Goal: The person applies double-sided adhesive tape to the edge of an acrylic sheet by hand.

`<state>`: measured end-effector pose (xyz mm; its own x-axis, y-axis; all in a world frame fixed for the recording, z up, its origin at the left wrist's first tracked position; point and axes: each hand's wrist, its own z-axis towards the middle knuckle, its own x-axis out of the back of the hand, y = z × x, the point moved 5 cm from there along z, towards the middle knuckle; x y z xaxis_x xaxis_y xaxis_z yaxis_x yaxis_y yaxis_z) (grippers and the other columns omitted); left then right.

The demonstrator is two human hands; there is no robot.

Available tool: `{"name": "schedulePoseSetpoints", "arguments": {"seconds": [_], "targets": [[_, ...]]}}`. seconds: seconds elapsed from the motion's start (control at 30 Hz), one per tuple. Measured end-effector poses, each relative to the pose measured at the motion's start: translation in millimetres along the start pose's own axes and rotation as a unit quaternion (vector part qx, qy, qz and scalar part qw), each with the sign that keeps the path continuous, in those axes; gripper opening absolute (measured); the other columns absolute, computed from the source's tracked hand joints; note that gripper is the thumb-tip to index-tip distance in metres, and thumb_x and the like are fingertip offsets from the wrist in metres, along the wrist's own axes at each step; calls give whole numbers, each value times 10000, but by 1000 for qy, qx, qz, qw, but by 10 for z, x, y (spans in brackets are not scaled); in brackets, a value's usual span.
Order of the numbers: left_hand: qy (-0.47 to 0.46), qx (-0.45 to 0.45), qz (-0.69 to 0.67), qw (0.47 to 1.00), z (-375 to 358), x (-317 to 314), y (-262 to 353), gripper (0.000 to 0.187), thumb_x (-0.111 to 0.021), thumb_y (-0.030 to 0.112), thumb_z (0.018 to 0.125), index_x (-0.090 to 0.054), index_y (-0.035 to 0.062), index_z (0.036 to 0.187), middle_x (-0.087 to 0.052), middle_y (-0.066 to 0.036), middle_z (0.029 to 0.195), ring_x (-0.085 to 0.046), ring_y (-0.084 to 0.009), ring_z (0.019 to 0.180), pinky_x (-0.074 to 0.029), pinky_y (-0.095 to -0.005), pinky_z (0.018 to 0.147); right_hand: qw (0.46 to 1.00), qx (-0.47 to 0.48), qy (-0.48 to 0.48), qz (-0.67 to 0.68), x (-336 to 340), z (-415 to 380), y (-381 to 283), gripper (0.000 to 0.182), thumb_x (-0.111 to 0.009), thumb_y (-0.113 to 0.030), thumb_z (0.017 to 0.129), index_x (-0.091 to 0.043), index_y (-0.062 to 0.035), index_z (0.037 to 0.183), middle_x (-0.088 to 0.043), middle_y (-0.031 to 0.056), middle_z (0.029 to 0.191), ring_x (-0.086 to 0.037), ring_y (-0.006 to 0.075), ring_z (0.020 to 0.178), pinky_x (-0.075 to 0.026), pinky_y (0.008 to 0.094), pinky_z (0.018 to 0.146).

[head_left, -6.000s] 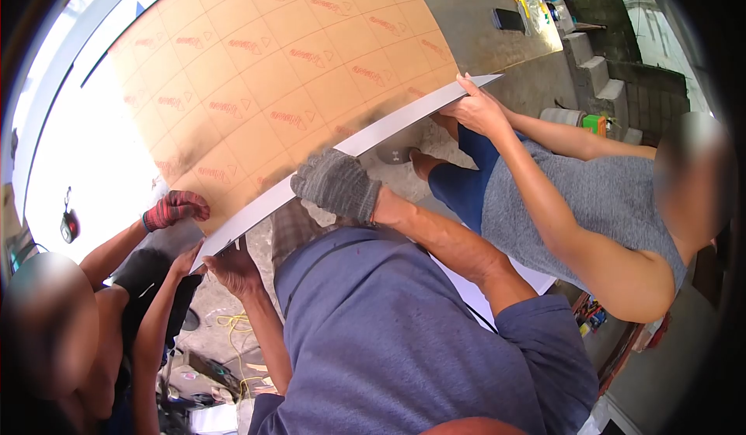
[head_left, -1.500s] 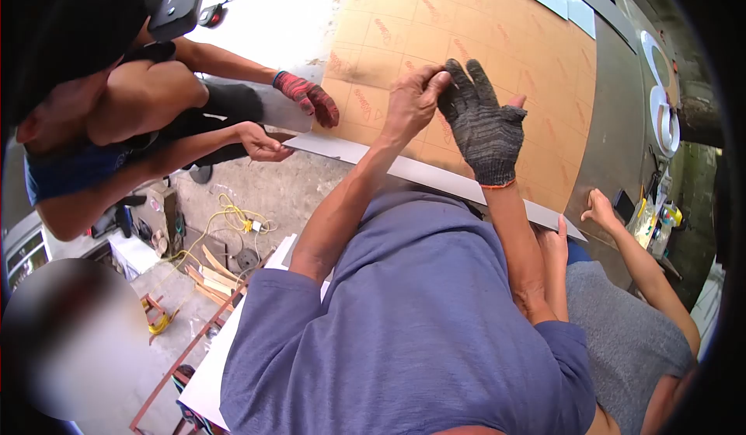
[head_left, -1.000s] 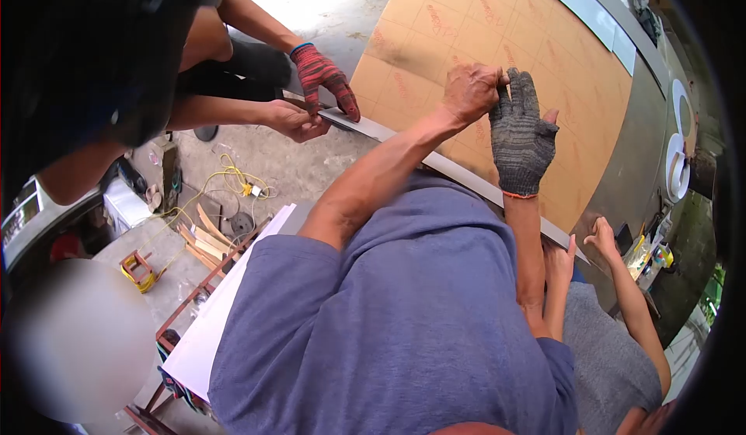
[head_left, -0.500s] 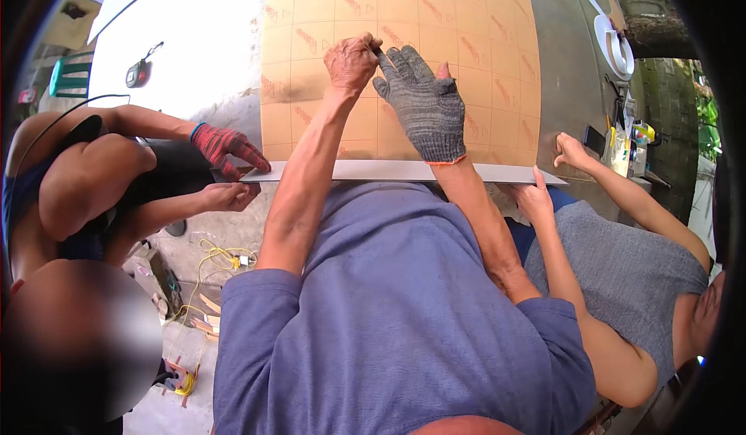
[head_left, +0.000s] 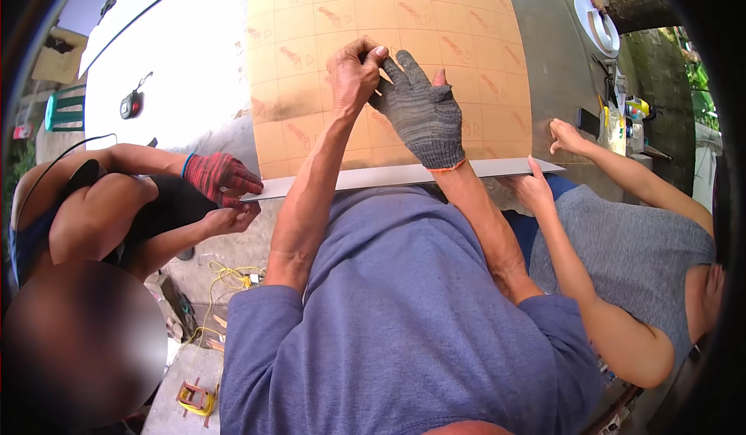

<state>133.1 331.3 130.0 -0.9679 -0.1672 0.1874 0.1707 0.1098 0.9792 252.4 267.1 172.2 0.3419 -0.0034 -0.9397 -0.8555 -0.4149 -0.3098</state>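
Tan sheet [head_left: 295,85] with red print

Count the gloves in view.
2: a gray glove on the wearer's right hand, and a red glove on a co-worker's hand, by the left end of the white strip.

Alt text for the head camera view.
The person's bare left hand pinches a finger of the gray knit glove on their right hand, over a brown grid-printed sheet; one co-worker at left and another at right hold a white strip along its near edge.
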Motion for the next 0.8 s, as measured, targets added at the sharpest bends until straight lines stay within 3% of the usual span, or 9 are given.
{"name": "schedulePoseSetpoints", "arguments": {"seconds": [0.07,0.1,0.2,0.3,0.4,0.53,0.6,0.67,0.8], "targets": [[70,-84,127,986,-118,3,268,174,-703,152,892,-681,-6,823,-666,-119,676,-662,-183,624,-501,-350,576,999,-6,-11,-39,7,-8,-24,714,-328,-532,1035,-201,-46,1542,-193,161,1612,-246,377,1451,-189,517,1198],[96,-108,121,982,-132,-3,297,153,-708,132,859,-677,-5,799,-652,-165,664,-673,-241,630,-500,-394,593,999,-3,-6,-44,9,-3,-15,713,-340,-522,1037,-194,-44,1544,-193,161,1612,-247,373,1451,-191,513,1199],[141,-127,149,971,-28,21,175,159,-692,135,872,-677,-5,799,-667,-177,691,-664,-284,631,-503,-402,606,997,-8,-4,-73,-22,-11,16,735,-380,-517,1026,-185,-36,1546,-177,169,1615,-222,375,1461,-177,518,1200],[136,-113,184,967,179,82,-29,155,-688,134,874,-680,-4,804,-677,-187,724,-664,-309,648,-505,-412,620,993,-15,-19,-114,-20,-8,63,772,-392,-530,1018,-152,-32,1556,-158,162,1624,-218,376,1465,-182,520,1197],[145,-168,227,948,258,35,-121,159,-672,98,873,-645,-5,755,-666,-192,718,-651,-346,660,-491,-439,602,989,-27,-17,-145,-5,-74,97,805,-380,-553,1014,-115,-32,1568,-144,142,1635,-219,371,1470,-197,508,1190],[11,-105,111,988,193,78,13,186,-669,167,910,-682,-4,836,-671,-152,718,-627,-233,621,-496,-367,608,981,-11,-17,-191,18,-184,8,807,-353,-605,1001,-157,-67,1571,-203,125,1617,-262,326,1453,-240,480,1164],[-84,-145,-20,986,55,7,141,316,-661,319,947,-712,7,944,-699,-95,784,-590,-154,661,-498,-309,650,982,-13,-9,-189,48,-222,49,818,-340,-639,989,-180,-87,1571,-247,119,1601,-299,301,1434,-272,462,1144],[-166,-35,-71,983,-149,-65,177,319,-684,329,937,-721,17,985,-706,-72,815,-587,-136,678,-497,-297,642,985,-20,10,-169,112,-169,50,835,-330,-670,975,-205,-95,1568,-280,121,1586,-330,284,1415,-301,449,1126],[-145,31,-75,986,-274,-77,-36,296,-695,302,938,-724,8,959,-686,-31,770,-629,-113,680,-535,-294,634,988,-33,-14,-149,246,-170,94,758,-286,-612,1015,-232,-79,1552,-325,141,1556,-349,291,1412,-310,450,1154]]}}
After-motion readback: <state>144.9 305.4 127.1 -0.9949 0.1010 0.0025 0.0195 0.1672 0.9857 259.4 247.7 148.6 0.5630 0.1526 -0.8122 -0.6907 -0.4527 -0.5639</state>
